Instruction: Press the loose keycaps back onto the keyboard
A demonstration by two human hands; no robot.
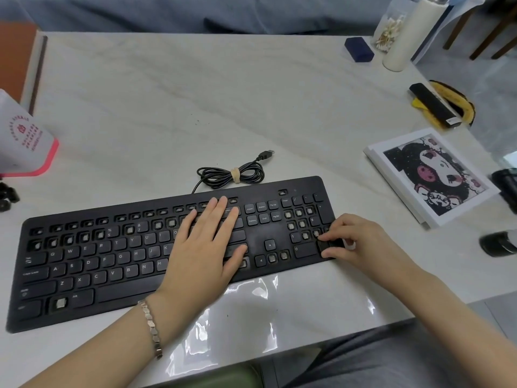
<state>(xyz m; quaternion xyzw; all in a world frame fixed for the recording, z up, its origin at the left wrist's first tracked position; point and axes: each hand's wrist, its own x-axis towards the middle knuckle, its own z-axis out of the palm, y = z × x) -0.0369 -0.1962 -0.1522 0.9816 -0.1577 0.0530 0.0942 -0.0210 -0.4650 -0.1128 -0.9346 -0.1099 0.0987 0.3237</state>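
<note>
A black keyboard [117, 264] lies across the white table, with several keycaps missing in the number row, number pad and arrow cluster so pale switch stems show. My left hand [208, 242] rests flat on the keys at the right of the main block, fingers straight. My right hand [355, 242] is at the keyboard's lower right corner, its thumb and fingers pinching a black keycap [324, 245] over the bottom of the number pad. Loose keycaps [7, 196] lie at the far left edge of the table.
The keyboard's bundled USB cable [232, 175] lies just behind it. A picture frame [428, 175] sits at the right, a pink-edged white bag [25, 141] at the left, a clear plastic sheet [251, 317] in front. A white bottle [408, 35] and a blue box [359, 49] stand far right.
</note>
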